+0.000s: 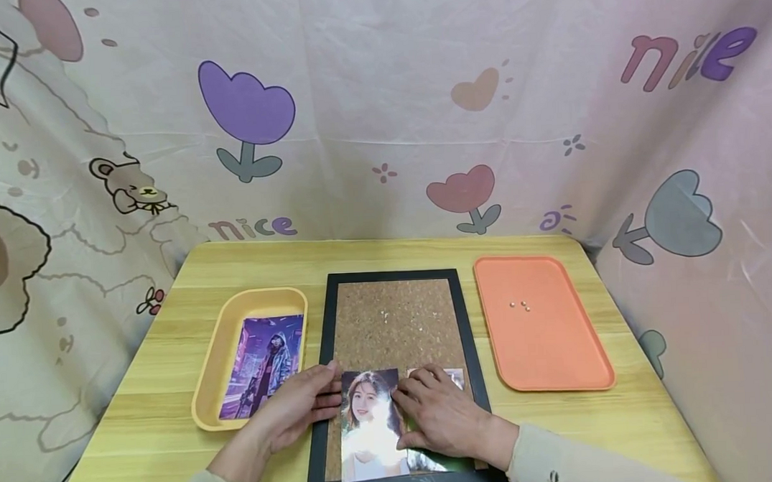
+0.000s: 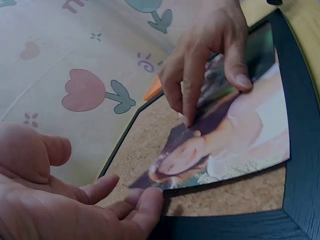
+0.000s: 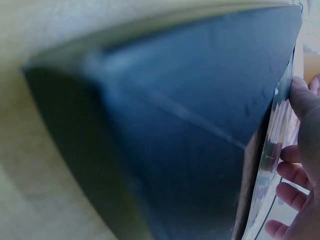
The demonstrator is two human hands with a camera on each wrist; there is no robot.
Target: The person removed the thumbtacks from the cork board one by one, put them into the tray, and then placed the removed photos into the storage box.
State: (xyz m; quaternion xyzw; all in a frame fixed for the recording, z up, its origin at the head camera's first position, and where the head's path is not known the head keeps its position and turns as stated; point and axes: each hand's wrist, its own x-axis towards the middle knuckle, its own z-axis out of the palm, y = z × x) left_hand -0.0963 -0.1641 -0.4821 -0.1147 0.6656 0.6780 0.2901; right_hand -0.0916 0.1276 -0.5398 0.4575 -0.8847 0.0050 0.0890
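Note:
A black-framed cork board lies on the table in front of me. On its lower left part is a portrait photo, glossy with a bright glare. My left hand is at the photo's left edge; in the left wrist view its fingertips meet the upper corner, the fingers fairly straight. The right hand lies palm down over a second photo, mostly covering it. Its thumb and a fingertip press along the portrait's right edge, where the two photos adjoin.
To the left, a yellow tray holds a purple city-scene picture. An orange tray on the right carries several small pins. Patterned curtains hang behind and beside the wooden table.

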